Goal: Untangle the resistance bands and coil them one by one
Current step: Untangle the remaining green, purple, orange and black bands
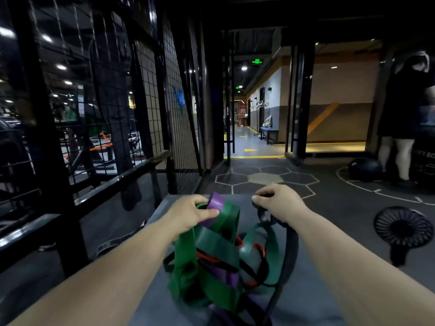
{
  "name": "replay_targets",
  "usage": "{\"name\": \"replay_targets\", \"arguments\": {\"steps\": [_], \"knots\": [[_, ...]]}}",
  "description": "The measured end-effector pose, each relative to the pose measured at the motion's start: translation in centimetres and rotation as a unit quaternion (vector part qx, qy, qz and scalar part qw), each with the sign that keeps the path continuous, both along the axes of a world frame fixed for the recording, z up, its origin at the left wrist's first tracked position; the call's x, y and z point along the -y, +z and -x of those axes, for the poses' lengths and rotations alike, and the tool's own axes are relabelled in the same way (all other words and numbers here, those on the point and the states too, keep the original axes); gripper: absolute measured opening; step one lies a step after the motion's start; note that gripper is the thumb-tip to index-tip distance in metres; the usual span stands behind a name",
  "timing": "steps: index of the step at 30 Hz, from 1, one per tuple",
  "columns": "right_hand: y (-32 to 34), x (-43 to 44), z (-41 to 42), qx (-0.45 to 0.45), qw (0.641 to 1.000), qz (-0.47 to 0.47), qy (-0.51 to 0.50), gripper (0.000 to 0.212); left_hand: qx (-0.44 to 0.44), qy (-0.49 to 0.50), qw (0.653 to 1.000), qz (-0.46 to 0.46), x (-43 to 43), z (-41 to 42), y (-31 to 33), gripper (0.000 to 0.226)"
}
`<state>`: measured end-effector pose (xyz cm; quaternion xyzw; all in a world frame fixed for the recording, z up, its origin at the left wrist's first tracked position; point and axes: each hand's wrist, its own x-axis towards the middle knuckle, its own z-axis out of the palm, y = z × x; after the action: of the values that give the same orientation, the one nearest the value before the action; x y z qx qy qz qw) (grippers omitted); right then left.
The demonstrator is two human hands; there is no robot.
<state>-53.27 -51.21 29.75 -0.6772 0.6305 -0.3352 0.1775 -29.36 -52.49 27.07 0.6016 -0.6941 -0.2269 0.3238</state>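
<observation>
Bands lie in a messy heap on a grey bench, right in front of the person. They are all twisted up together.

The left hand is curled tight. It grips a purple band and a green band and holds them up above the heap. The thumb presses on the purple one. The green band hangs down from the hand into the pile.

The right hand is curled tight too. It holds a black band up over the far end of the bench. That band runs down past the right arm and back into the heap. A thin red band peeks out from the middle of the tangle.

On the floor to the right sits a black fan. Farther back a dark ball rests by the legs of another person. A black wire fence stands on the left.
</observation>
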Motion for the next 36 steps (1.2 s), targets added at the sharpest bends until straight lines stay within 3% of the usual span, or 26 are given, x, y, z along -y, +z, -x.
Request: {"name": "replay_targets", "arguments": {"steps": [3,5,11,15,17,20,23,25,27,29,31,33,36], "knots": [[-0.8,-0.3,-0.2,-0.031,0.999,-0.034,0.008,0.022,0.123,-0.057,0.989,-0.063,-2.2,-0.7,-1.0,0.051],[-2.0,-0.4,-0.1,-0.062,0.996,-0.065,0.012,0.027,0.135,-0.086,0.981,-0.112,-3.2,-1.8,-3.2,0.030],[-7.2,-0.9,0.3,-0.125,0.978,-0.164,0.034,0.036,0.176,-0.092,0.950,-0.242,-5.8,-3.8,-7.9,0.024],[-10.5,-1.4,-0.4,-0.131,0.970,-0.201,0.028,0.051,0.012,-0.077,0.950,-0.301,-7.3,-3.5,-8.5,0.093],[-11.8,-1.9,-0.9,-0.140,0.967,-0.211,0.025,0.052,-0.039,-0.021,0.958,-0.284,-7.6,-2.6,-8.8,0.090],[-14.0,-2.4,-1.3,-0.174,0.960,-0.219,0.012,0.048,-0.014,0.062,0.976,-0.207,-8.0,-1.2,-9.7,0.092],[-16.2,-2.7,-1.4,-0.206,0.946,-0.248,-0.018,0.048,0.039,0.156,0.986,-0.041,-8.2,0.3,-10.6,0.077],[-17.1,-3.2,-1.5,-0.228,0.939,-0.257,-0.025,0.052,0.127,0.110,0.980,0.104,-8.2,1.8,-10.7,0.071],[-17.8,-3.7,-1.6,-0.219,0.943,-0.249,-0.038,0.056,0.211,-0.030,0.962,0.168,-8.0,3.3,-10.7,0.066],[-18.6,-4.0,-1.7,-0.216,0.948,-0.230,-0.044,0.058,0.299,-0.108,0.941,0.116,-7.9,4.5,-11.2,0.049],[-19.6,-4.3,-1.7,-0.213,0.951,-0.218,-0.046,0.060,0.358,-0.080,0.929,0.051,-7.9,5.6,-11.7,0.034],[-20.5,-4.5,-1.4,-0.213,0.954,-0.202,-0.053,0.060,0.391,-0.038,0.919,0.043,-7.8,6.3,-12.2,0.046],[-21.1,-4.7,-0.5,-0.213,0.959,-0.171,-0.078,0.054,0.450,-0.049,0.891,0.034,-7.6,6.8,-12.8,0.070]]}}
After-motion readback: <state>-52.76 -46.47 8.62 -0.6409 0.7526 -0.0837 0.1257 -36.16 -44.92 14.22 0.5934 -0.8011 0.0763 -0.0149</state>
